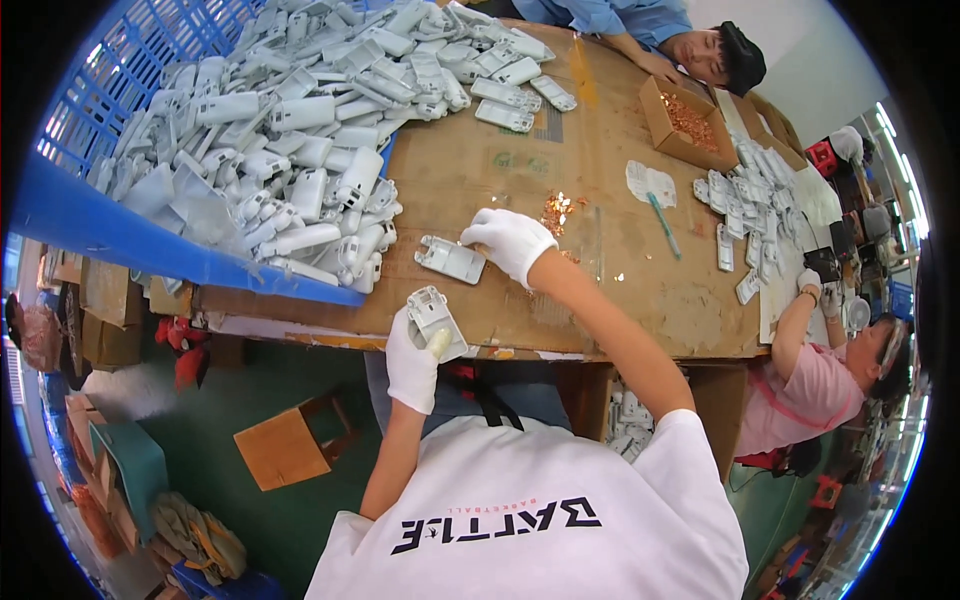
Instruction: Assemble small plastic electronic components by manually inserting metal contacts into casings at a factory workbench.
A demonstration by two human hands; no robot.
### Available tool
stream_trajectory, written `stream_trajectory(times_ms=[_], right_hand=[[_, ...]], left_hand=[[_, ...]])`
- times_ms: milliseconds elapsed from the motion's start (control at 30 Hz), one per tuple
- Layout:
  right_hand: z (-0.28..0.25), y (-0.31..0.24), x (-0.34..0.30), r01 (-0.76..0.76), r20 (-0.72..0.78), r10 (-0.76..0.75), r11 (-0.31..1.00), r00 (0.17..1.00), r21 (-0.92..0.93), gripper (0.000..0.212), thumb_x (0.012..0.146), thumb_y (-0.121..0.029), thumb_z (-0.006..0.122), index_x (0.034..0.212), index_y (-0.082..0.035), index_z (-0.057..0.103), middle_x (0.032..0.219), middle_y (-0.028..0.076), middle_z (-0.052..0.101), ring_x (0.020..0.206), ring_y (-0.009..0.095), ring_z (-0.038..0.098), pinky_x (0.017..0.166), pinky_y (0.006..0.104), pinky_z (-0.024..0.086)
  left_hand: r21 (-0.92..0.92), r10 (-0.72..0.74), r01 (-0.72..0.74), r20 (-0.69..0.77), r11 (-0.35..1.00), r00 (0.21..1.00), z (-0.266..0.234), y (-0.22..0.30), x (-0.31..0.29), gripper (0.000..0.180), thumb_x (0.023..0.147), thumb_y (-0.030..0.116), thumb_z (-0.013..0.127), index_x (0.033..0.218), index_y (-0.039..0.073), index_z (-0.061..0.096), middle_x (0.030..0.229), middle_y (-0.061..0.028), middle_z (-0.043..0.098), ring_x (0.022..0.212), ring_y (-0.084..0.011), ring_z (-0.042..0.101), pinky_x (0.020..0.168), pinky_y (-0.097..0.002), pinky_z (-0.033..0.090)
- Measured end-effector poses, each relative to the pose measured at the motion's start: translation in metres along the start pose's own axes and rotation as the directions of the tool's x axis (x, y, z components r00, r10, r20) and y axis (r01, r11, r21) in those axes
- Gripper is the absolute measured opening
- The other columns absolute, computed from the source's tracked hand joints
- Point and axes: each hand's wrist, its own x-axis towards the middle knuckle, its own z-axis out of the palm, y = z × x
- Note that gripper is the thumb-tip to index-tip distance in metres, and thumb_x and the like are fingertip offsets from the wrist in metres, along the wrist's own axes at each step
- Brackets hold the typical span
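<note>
My left hand point(411, 362), in a white glove, grips a light grey plastic casing point(432, 316) by its lower end near the table edge. The casing's open inner side faces up. Just beyond it my right hand point(512, 244), also gloved, hovers over the cardboard with its fingers bent and pressed together; what they hold, if anything, is too small to tell. Close to those fingertips lies a second plastic casing point(450, 259), hollow side up. Small copper-coloured pieces point(560, 210) are scattered beyond the right hand.
A blue crate point(190, 262) overflows with casings point(300, 120) at left. Farther right are a green pen point(664, 225), a box of copper pieces point(690, 122) and more casings point(750, 205). One person point(640, 40) leans at the far edge; another point(805, 385) works at right. A wooden stool point(282, 450) stands below.
</note>
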Motion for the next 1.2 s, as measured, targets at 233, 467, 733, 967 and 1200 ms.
stream_trajectory(times_ms=[233, 467, 733, 967, 1200], right_hand=[[-0.007, -0.014, 0.010, -0.131, 0.142, 0.141, 0.988, 0.980, -0.076, 0.018, 0.086, -0.007, 0.059, 0.102, -0.012, 0.067, 0.109, 0.013, 0.061, 0.102, 0.032, 0.063, 0.086, 0.0412, 0.052], [-0.001, -0.025, 0.013, -0.179, 0.150, 0.218, 0.955, 0.964, -0.238, 0.013, 0.089, -0.007, 0.053, 0.098, -0.001, 0.060, 0.106, 0.019, 0.061, 0.100, 0.036, 0.063, 0.083, 0.0425, 0.054], [-0.018, -0.038, -0.018, -0.186, -0.209, 0.245, 0.946, 0.947, 0.265, 0.022, 0.085, 0.001, 0.058, 0.106, -0.005, 0.059, 0.097, 0.014, 0.066, 0.088, 0.029, 0.066, 0.077, 0.0368, 0.053], [0.005, -0.086, -0.044, 0.107, -0.440, 0.058, 0.934, 0.896, 0.340, 0.017, 0.078, -0.004, 0.069, 0.095, -0.006, 0.067, 0.087, 0.013, 0.062, 0.082, 0.032, 0.062, 0.071, 0.0381, 0.050], [0.018, -0.086, -0.046, 0.103, -0.398, 0.053, 0.928, 0.916, 0.358, 0.016, 0.070, -0.002, 0.069, 0.085, -0.007, 0.066, 0.090, 0.015, 0.060, 0.087, 0.038, 0.059, 0.077, 0.0424, 0.048]], left_hand=[[0.024, 0.080, -0.081, 0.027, 0.996, 0.996, 0.008, -0.003, 0.011, 0.049, 0.078, -0.006, 0.067, 0.124, -0.001, 0.051, 0.112, -0.0104, 0.062, 0.102, -0.0192, 0.061, 0.091, -0.0319, 0.049], [-0.046, 0.085, -0.085, 0.005, 0.995, 0.996, 0.018, 0.008, 0.017, 0.042, 0.084, -0.004, 0.062, 0.124, -0.003, 0.049, 0.114, -0.0141, 0.062, 0.106, -0.0205, 0.062, 0.089, -0.0320, 0.050], [0.254, 0.238, -0.200, -0.128, 0.946, 0.963, 0.021, 0.014, 0.005, 0.040, 0.084, 0.002, 0.065, 0.122, 0.001, 0.054, 0.106, -0.0169, 0.068, 0.100, -0.0250, 0.068, 0.084, -0.0351, 0.052], [0.381, 0.315, -0.242, -0.142, 0.892, 0.939, 0.029, 0.028, 0.003, 0.040, 0.082, 0.007, 0.067, 0.120, 0.006, 0.057, 0.101, -0.0189, 0.068, 0.097, -0.0330, 0.067, 0.082, -0.0380, 0.052], [0.462, 0.296, -0.191, -0.165, 0.866, 0.941, 0.029, 0.032, -0.017, 0.030, 0.085, 0.013, 0.061, 0.115, 0.008, 0.059, 0.102, -0.0197, 0.066, 0.098, -0.0381, 0.064, 0.082, -0.0421, 0.051]])
